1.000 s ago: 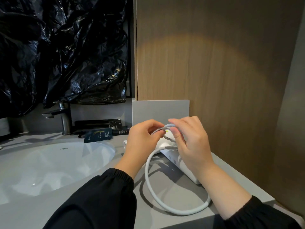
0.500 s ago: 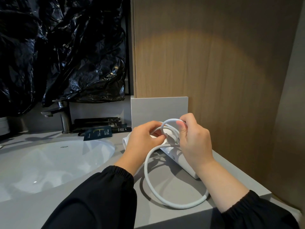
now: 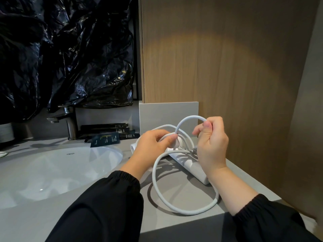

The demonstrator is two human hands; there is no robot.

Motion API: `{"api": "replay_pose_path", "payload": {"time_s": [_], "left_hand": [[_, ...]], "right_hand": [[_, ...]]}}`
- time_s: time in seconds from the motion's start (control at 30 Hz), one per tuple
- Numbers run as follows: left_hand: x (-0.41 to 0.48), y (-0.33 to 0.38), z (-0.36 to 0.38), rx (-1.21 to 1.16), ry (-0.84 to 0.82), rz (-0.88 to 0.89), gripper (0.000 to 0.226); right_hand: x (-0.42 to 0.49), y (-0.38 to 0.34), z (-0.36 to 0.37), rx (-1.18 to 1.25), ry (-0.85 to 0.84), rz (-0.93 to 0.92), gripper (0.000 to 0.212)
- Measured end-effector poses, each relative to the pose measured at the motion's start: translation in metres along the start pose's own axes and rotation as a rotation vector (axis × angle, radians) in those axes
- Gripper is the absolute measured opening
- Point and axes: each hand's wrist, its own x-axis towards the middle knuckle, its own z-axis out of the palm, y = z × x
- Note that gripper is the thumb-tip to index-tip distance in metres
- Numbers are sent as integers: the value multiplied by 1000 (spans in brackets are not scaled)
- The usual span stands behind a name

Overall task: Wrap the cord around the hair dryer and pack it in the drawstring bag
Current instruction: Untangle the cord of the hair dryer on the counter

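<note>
hair dryer [image 3: 194, 169]: white, lies on its side on the counter [image 3: 183, 194], handle end toward near right. cord [image 3: 156, 187]: white, thick; one wide loop flat on the counter, smaller loop raised, pinched by right hand [image 3: 214, 147], crossing gripped by left hand [image 3: 152, 145]

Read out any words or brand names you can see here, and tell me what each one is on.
"FAENZA" (small, letters slightly blurred): on the sink, on its far rim.
Dark card leaning by the tap: gold and white print, too small to read.
Black boxes behind it: white print, too small to read.
</note>
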Motion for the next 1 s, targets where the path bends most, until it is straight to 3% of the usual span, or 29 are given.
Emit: {"api": "replay_pose_path", "payload": {"time_s": [0.33,0.5,0.57,0.63,0.73,0.83,0.93,1.0], "left_hand": [[-5,5,-6,-118,-53,-126,25],[-14,17,-10,-12,-379,-134,7],[-15,19,-10,77,-484,-139,22],[-17,18,-8,152,-534,-145,24],[-18,12,-7,133,-450,-142,18],[-17,5,-7,63,-340,-136,19],[-18,2,-5,76,-234,-85,19],[-18,0,-2,54,-160,-58,22]], "right_hand": [[24,7,-15,138,317,601,20],[26,13,-19,152,358,729,17],[28,18,-20,166,367,759,17],[29,23,-20,157,345,791,20],[28,31,-20,32,219,813,18],[23,36,-19,-182,105,762,18],[18,41,-21,-476,-11,719,42],[14,44,-25,-710,-131,584,44]]}}
